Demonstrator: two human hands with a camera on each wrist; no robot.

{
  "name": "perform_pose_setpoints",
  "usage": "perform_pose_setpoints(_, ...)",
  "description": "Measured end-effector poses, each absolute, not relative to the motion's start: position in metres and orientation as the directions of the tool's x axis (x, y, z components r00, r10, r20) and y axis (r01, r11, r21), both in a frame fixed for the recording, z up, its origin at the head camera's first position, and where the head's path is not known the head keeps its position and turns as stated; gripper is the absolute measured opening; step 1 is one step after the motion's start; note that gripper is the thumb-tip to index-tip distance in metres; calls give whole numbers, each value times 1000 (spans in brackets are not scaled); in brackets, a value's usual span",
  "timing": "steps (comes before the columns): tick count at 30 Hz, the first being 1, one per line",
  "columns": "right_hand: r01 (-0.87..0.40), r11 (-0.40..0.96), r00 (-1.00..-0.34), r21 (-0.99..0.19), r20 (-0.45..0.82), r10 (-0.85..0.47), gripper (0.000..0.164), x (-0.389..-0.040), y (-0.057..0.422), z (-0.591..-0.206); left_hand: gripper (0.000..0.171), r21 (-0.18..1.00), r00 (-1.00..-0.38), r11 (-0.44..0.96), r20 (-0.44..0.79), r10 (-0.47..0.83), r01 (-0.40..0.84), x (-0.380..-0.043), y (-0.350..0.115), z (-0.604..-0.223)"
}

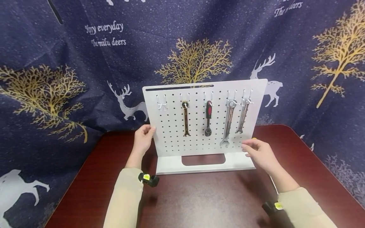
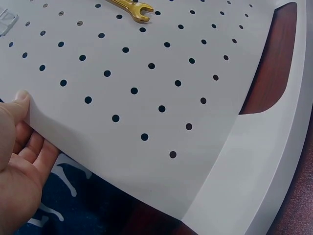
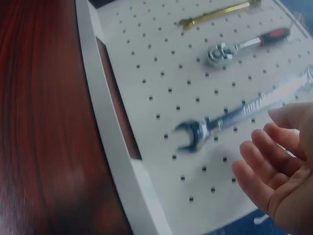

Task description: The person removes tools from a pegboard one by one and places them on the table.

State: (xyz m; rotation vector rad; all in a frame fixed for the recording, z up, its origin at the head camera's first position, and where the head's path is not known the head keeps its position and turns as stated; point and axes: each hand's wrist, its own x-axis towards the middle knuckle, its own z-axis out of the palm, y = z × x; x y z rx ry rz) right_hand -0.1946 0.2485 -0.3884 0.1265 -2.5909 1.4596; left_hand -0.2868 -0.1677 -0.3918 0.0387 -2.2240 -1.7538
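A white pegboard (image 1: 196,139) stands on its base, tools hanging from its hooks. My left hand (image 1: 143,136) pinches the board's left edge, thumb on the front face and fingers behind, as the left wrist view shows. Near the lower right edge is my right hand (image 1: 260,153), its fingers loosely bent and holding nothing. Closest to it hangs a large silver combination wrench (image 1: 228,123), with a smaller silver wrench (image 1: 243,117) to its right. Further left are a ratchet wrench (image 1: 208,118) with a black and red handle and a gold combination wrench (image 1: 186,120).
At the board's upper left, a hook with a clear holder (image 1: 162,106) bears no tool. The board's base (image 1: 171,164) rests on a dark red table (image 1: 199,196). Behind hangs a blue cloth (image 1: 137,63) with deer and trees. A small yellow thing (image 1: 254,138) shows behind the right hand.
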Motion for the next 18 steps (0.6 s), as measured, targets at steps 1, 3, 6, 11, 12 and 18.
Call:
perform_pose_setpoints(1, -163, 513, -982, -843, 189, -2, 35, -196, 245, -388, 22, 953, -952, 252, 224, -209, 169, -287, -168, -392)
perform_pose_setpoints(3, -179, 504, -981, -845, 194, -23, 34, -198, 239, -387, 22, 952, -951, 254, 226, -209, 171, -287, -168, -392)
perform_pose_setpoints(6, -207, 504, -977, -839, 209, -53, 33, -202, 230, -385, 22, 951, -950, 255, 232, -210, 176, -287, -168, -392)
perform_pose_setpoints(11, -233, 477, -972, -847, 219, -86, 30, -205, 216, -379, 22, 952, -950, 250, 231, -212, 176, -287, -168, -393)
perform_pose_setpoints(12, -234, 466, -972, -854, 217, -89, 31, -206, 213, -377, 22, 952, -949, 250, 231, -212, 176, -287, -168, -393)
perform_pose_setpoints(18, -262, 443, -965, -858, 242, -101, 31, -211, 193, -372, 22, 948, -946, 262, 240, -216, 181, -286, -168, -391)
